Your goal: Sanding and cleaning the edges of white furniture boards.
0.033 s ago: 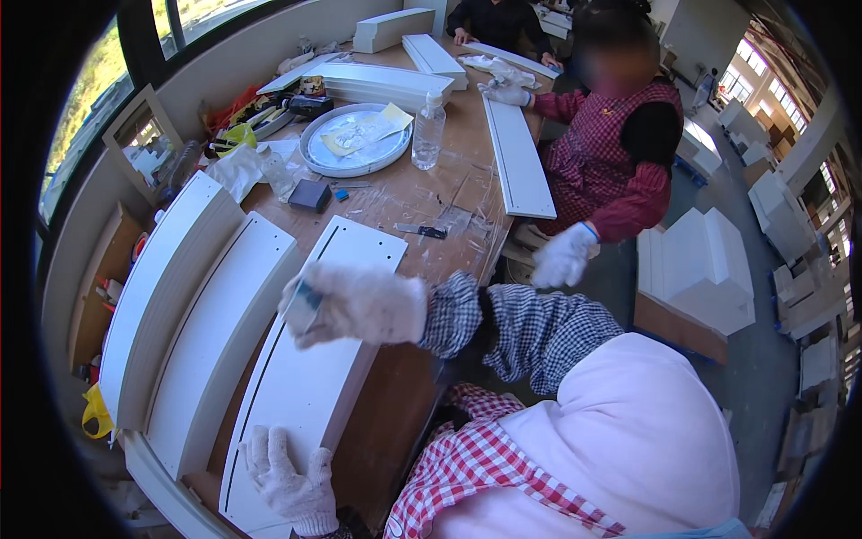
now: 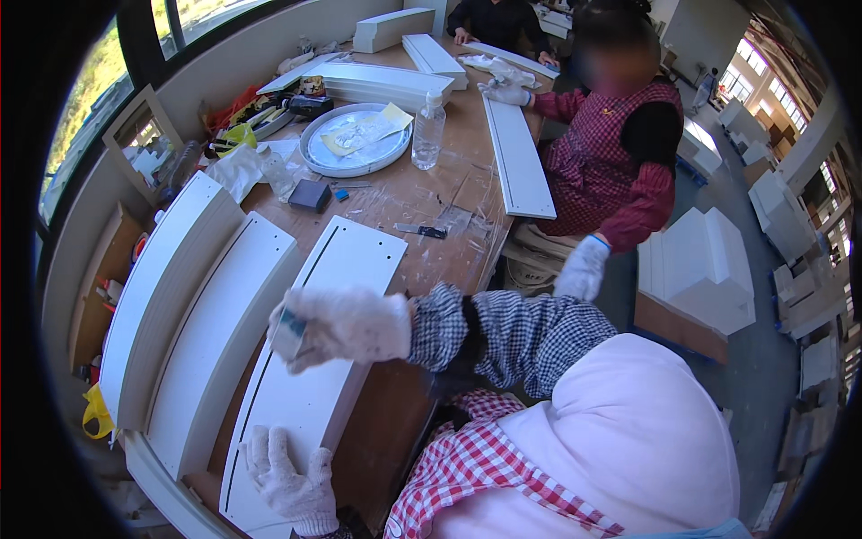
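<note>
A long white panel (image 2: pixel 314 395) with a dark groove along one edge and small holes at its far end lies on the table before me. My left hand (image 2: pixel 289 481), in a white knit glove, rests flat on its near end with the fingers slightly spread. Over the panel's middle, my gloved right hand (image 2: pixel 346 325) is closed round a small grey-green sanding sponge (image 2: pixel 288 334). The glove hides most of the sponge, and I cannot tell whether it touches the panel.
Two more white panels, one (image 2: pixel 220 328) beside the other (image 2: pixel 166 296), stand to the left. Farther back are a round white tray (image 2: pixel 319 162), a clear bottle (image 2: pixel 429 135), a dark block (image 2: pixel 310 196) and a knife (image 2: pixel 420 231). A co-worker (image 2: pixel 593 153) sits at right by another panel (image 2: pixel 521 166).
My right hand has shifted slightly left and nearer along the panel with the sponge. My left hand stays in place. The co-worker's lower gloved hand has moved a little right and down.
</note>
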`<state>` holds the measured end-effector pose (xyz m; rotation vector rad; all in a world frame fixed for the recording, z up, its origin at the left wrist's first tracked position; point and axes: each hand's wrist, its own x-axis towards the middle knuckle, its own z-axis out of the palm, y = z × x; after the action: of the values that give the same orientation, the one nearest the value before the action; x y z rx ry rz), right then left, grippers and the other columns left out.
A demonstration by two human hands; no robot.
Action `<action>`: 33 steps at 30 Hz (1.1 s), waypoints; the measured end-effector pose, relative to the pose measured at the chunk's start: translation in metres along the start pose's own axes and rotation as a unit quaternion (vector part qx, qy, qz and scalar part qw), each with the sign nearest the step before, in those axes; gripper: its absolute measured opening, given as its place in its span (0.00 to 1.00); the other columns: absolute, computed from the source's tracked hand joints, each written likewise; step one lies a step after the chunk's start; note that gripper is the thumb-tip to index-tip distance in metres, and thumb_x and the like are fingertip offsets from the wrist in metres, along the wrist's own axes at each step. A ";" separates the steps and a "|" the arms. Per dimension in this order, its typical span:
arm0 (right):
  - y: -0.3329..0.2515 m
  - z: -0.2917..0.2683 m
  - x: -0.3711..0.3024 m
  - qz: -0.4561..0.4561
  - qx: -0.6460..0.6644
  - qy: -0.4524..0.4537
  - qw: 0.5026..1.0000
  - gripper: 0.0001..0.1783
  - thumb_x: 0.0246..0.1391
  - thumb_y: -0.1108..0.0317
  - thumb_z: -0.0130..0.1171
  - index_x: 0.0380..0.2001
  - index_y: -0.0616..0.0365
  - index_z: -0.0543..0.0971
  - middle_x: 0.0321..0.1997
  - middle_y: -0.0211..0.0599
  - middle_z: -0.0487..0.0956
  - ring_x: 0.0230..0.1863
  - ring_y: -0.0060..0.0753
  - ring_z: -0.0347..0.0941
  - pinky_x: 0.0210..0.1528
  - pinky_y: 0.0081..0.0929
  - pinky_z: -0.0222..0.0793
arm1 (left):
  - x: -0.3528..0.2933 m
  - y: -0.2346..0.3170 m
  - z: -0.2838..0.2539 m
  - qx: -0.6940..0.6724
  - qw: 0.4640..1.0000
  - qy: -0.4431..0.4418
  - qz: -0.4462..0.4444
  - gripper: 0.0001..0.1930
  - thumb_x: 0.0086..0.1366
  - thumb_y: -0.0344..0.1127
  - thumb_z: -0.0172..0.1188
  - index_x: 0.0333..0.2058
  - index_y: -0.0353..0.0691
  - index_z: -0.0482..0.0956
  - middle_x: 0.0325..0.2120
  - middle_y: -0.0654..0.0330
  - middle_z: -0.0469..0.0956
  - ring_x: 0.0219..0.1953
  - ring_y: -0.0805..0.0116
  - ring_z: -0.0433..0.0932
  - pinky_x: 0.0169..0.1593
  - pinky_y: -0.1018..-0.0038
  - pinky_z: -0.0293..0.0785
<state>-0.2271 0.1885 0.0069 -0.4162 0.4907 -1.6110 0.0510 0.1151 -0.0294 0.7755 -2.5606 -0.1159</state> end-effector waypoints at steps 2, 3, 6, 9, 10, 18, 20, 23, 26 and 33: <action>0.032 0.004 0.019 0.102 -0.014 0.009 0.995 0.20 0.70 0.53 0.46 0.38 0.61 0.73 0.32 0.40 0.79 0.30 0.33 0.79 0.41 0.37 0.81 | 0.002 0.002 0.002 -0.002 1.000 -0.003 0.002 0.34 0.54 0.60 0.67 0.49 0.36 0.79 0.56 0.48 0.74 0.61 0.40 0.67 0.66 0.48 0.61; 0.038 0.003 0.022 0.101 -0.014 0.010 0.995 0.20 0.70 0.53 0.46 0.38 0.61 0.73 0.32 0.40 0.79 0.30 0.33 0.79 0.41 0.37 0.81 | 0.003 0.005 0.001 -0.001 1.000 -0.016 -0.016 0.33 0.53 0.58 0.68 0.49 0.36 0.79 0.56 0.48 0.74 0.61 0.39 0.67 0.66 0.48 0.61; 0.040 -0.003 0.029 0.153 -0.060 0.027 0.986 0.21 0.69 0.52 0.47 0.38 0.62 0.73 0.31 0.39 0.79 0.29 0.31 0.78 0.37 0.35 0.82 | 0.006 0.006 0.001 -0.002 1.000 -0.019 -0.024 0.32 0.50 0.53 0.71 0.48 0.37 0.79 0.56 0.49 0.74 0.61 0.39 0.66 0.66 0.48 0.61; 0.020 -0.025 0.040 0.091 0.019 0.037 0.995 0.19 0.69 0.53 0.48 0.39 0.60 0.74 0.34 0.40 0.80 0.34 0.35 0.80 0.44 0.38 0.80 | 0.004 0.004 -0.007 -0.014 0.999 -0.013 -0.037 0.31 0.47 0.49 0.73 0.47 0.37 0.79 0.55 0.50 0.74 0.60 0.42 0.67 0.66 0.48 0.61; 0.004 -0.030 0.037 0.074 0.037 0.046 0.996 0.18 0.70 0.54 0.46 0.40 0.60 0.74 0.36 0.41 0.80 0.37 0.38 0.81 0.48 0.40 0.79 | 0.001 0.005 -0.014 -0.023 0.998 -0.017 -0.056 0.31 0.46 0.48 0.73 0.47 0.37 0.79 0.54 0.50 0.75 0.60 0.43 0.68 0.66 0.49 0.61; -0.064 -0.029 0.006 -0.062 -0.128 0.101 0.985 0.26 0.71 0.47 0.41 0.53 0.59 0.73 0.47 0.45 0.79 0.53 0.45 0.76 0.62 0.44 0.70 | 0.014 0.004 -0.030 -0.077 0.994 -0.048 -0.059 0.30 0.48 0.53 0.70 0.46 0.42 0.76 0.49 0.55 0.72 0.57 0.52 0.70 0.68 0.53 0.58; -0.042 -0.002 0.010 -0.025 -0.167 0.015 0.986 0.27 0.70 0.46 0.41 0.55 0.58 0.71 0.52 0.45 0.77 0.55 0.45 0.75 0.63 0.43 0.69 | 0.010 0.010 -0.029 -0.069 0.995 -0.021 -0.073 0.31 0.50 0.55 0.69 0.48 0.43 0.76 0.50 0.54 0.72 0.60 0.53 0.67 0.71 0.54 0.53; -0.004 0.009 0.022 0.048 -0.154 -0.073 0.984 0.28 0.69 0.44 0.42 0.55 0.58 0.70 0.55 0.46 0.74 0.57 0.44 0.74 0.64 0.42 0.69 | 0.000 0.015 -0.019 -0.049 0.994 -0.028 -0.096 0.31 0.52 0.57 0.68 0.50 0.43 0.75 0.53 0.53 0.71 0.62 0.54 0.66 0.72 0.55 0.50; 0.012 -0.006 0.031 0.074 -0.101 -0.150 0.981 0.28 0.69 0.43 0.43 0.54 0.57 0.70 0.55 0.41 0.71 0.57 0.40 0.71 0.64 0.39 0.66 | 0.006 0.017 -0.024 -0.034 0.992 -0.065 -0.101 0.34 0.54 0.59 0.66 0.53 0.43 0.75 0.57 0.51 0.70 0.64 0.54 0.64 0.72 0.57 0.49; 0.017 0.002 0.029 0.043 -0.118 -0.093 0.988 0.25 0.69 0.44 0.44 0.50 0.56 0.71 0.46 0.33 0.66 0.48 0.31 0.63 0.57 0.31 0.61 | 0.005 0.016 -0.020 -0.041 0.992 -0.073 -0.096 0.34 0.54 0.59 0.66 0.53 0.42 0.75 0.57 0.49 0.70 0.64 0.51 0.64 0.72 0.56 0.50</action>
<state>-0.2147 0.1584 -0.0015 -0.7071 0.5527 -1.4186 0.0482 0.1271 -0.0058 1.0143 -2.5912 -0.3498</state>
